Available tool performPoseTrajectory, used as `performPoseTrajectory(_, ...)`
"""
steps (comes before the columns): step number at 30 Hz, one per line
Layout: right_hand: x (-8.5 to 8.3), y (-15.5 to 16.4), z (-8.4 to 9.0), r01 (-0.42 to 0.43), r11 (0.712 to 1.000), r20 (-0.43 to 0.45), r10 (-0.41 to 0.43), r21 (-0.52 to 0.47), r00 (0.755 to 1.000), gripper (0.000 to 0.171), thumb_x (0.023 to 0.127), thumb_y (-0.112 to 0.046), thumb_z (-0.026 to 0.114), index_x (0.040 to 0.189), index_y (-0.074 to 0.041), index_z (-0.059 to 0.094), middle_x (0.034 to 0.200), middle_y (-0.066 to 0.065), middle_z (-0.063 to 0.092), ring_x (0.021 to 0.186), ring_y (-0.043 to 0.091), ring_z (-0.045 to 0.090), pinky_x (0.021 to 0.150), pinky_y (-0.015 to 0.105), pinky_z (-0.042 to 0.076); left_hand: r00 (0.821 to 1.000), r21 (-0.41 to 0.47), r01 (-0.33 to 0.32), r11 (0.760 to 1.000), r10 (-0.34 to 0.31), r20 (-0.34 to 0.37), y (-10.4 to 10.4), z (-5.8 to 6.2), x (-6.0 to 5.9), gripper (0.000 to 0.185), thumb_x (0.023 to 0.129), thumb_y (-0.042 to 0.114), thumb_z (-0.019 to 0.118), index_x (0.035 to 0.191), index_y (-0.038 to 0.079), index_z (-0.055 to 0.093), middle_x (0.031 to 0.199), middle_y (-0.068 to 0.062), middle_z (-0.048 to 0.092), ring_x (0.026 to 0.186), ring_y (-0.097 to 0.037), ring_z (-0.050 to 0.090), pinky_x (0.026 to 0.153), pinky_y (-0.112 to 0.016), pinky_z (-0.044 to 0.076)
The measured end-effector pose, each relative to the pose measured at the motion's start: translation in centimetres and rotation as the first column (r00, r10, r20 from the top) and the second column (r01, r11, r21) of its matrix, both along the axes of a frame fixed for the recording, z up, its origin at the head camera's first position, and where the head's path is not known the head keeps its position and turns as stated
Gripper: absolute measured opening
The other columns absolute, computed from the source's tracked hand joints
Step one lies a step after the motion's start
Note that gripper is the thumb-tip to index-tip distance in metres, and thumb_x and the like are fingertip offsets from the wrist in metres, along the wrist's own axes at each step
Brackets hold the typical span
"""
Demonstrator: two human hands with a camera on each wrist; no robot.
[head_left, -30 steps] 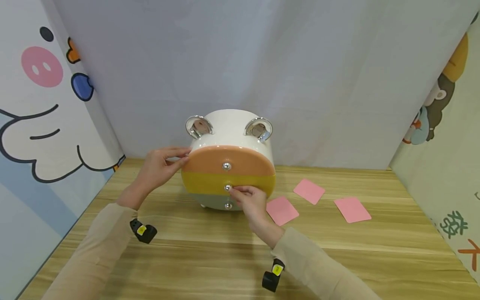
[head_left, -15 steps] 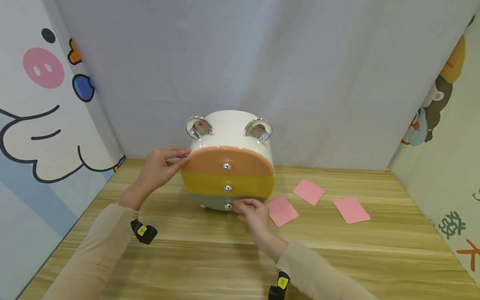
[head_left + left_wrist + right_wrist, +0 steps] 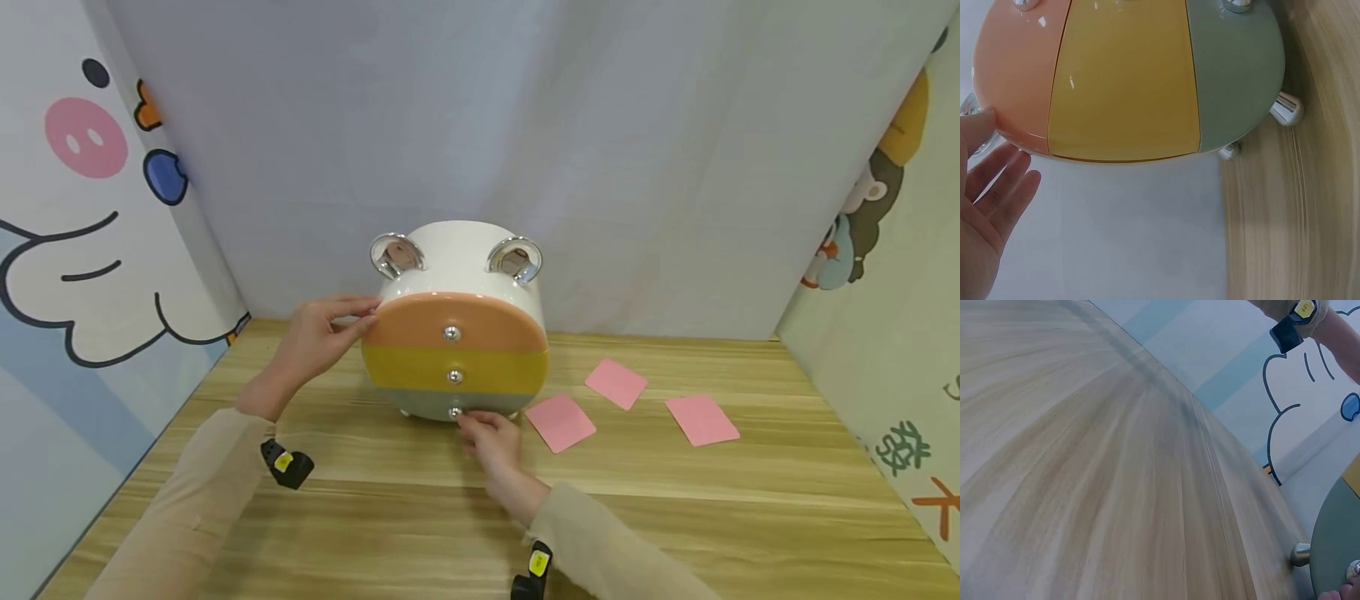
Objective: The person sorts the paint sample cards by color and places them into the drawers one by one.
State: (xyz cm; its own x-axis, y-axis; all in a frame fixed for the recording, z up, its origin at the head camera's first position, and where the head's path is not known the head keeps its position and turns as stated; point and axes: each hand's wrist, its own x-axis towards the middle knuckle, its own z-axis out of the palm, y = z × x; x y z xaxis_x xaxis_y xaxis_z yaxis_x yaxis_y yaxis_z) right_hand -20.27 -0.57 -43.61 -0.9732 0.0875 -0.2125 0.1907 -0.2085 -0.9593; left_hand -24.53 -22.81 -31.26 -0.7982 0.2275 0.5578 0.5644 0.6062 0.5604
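Observation:
A small drawer cabinet point(image 3: 465, 258) with a white rounded body and two chrome ears stands on the wooden table. Its front has an orange drawer point(image 3: 420, 321), a yellow drawer point(image 3: 412, 367) and a grey-green drawer point(image 3: 420, 402), all flush, each with a silver knob. My left hand point(image 3: 318, 333) touches the cabinet's upper left side with fingers mostly straight; in the left wrist view its thumb point(image 3: 982, 125) lies at the orange drawer's edge. With thumb and fingers, my right hand point(image 3: 495, 446) pinches the bottom knob point(image 3: 454, 412). Only fingertips point(image 3: 1335, 595) show in the right wrist view.
Three pink square cards lie right of the cabinet: a near one point(image 3: 561, 423), a farther one point(image 3: 617, 384) and one at the right point(image 3: 702, 419). A grey curtain point(image 3: 637, 167) hangs behind, and cartoon-printed panels point(image 3: 112, 250) flank the table point(image 3: 375, 533).
My right hand has moved down from the yellow drawer's knob to the grey-green drawer's knob. The left hand stays at the cabinet's side, and the drawers look unchanged.

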Motion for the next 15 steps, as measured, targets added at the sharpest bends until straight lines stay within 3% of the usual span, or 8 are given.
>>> performPoseTrajectory(8, -0.3, -0.9, -0.5, 0.024, 0.999, 0.028, -0.023, -0.038, 0.999, 0.025, 0.080, -0.009, 0.067, 0.096, 0.009, 0.059, 0.074, 0.000, 0.063, 0.070, 0.013, 0.061, 0.071, 0.037, 0.056, 1.000, 0.005, 0.002, 1.000, -0.002, -0.001, 0.1, 0.1, 0.1, 0.022, 0.085, 0.006, 0.063, 0.105, -0.003, 0.067, 0.106, -0.018, 0.064, 0.094, -0.032, 0.062, 0.065, -0.032, 0.056)
performPoseTrajectory(15, -0.4, -1.9, -0.7, 0.079, 0.993, 0.054, -0.074, -0.091, 0.996, 0.032, 0.079, -0.013, 0.069, 0.098, 0.008, 0.056, 0.086, 0.014, 0.068, 0.074, 0.017, 0.065, 0.071, 0.035, 0.056, 1.000, 0.001, 0.000, 1.000, 0.000, -0.001, 0.1, 0.1, 0.1, 0.022, 0.085, 0.006, 0.063, 0.105, -0.003, 0.067, 0.107, -0.018, 0.064, 0.094, -0.032, 0.062, 0.065, -0.034, 0.056)
